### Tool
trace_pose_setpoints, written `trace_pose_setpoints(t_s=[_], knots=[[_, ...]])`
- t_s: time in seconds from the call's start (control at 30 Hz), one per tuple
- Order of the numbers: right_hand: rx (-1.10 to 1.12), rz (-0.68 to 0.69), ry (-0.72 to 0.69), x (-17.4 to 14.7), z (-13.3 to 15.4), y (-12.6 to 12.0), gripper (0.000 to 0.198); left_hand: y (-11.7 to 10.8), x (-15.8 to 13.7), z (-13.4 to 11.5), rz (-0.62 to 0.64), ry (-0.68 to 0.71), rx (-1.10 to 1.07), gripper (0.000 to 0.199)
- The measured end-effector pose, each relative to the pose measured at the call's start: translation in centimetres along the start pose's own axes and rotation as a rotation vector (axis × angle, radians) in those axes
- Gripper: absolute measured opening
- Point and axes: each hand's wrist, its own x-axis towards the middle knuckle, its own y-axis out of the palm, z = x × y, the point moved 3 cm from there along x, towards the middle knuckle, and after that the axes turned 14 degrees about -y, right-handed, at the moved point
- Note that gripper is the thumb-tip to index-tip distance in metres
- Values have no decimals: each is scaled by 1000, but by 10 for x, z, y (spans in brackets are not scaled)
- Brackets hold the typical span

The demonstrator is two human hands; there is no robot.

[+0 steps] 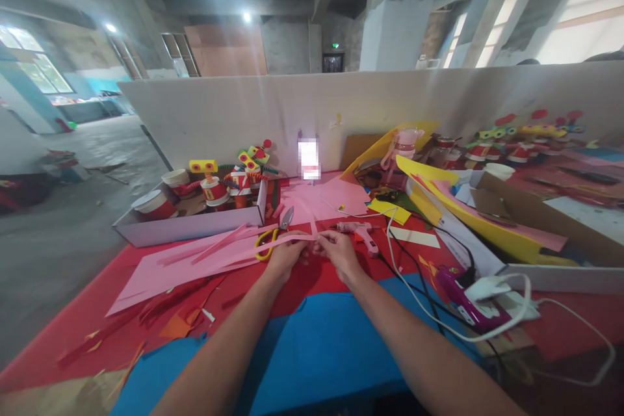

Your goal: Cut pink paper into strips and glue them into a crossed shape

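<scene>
Both hands meet over the red table covering, working on narrow pink paper strips [277, 240]. My left hand [291, 252] is closed on one strip that stretches out to the left. Close beside it, my right hand [337, 251] pinches where a second strip rises away from me, so the two cross between my fingertips. Scissors with yellow handles [266, 248] lie just left of my left hand, partly under the strip. A pink hot glue gun [361, 234] rests to the right of my right hand.
Pink sheets [160, 266] lie at left, near a white tray [195, 226] with paper-cup robot figures [214, 190]. At right stand a carton [560, 276] with yellow sheets, a purple power strip [468, 299] and loose cables [414, 305]. Blue cloth [326, 344] covers the near edge.
</scene>
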Motion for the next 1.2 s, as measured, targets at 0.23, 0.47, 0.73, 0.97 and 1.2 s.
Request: trace_pose_setpoints(t_s=[0.23,0.47,0.73,0.97,1.2], knots=[[83,-14,17,0,1,1,40,0,0,-1,23,-25,-15,33],[145,65,149,3,1,-1,49,-7,7,1,-67,12,83,27],[52,126,162,3,1,-7,43,-4,3,-1,-73,56,193,26],[130,200,201,1,2,-5,39,-7,5,-3,-6,91,113,28],[109,20,150,8,1,-11,31,-5,6,-1,11,27,99,36]])
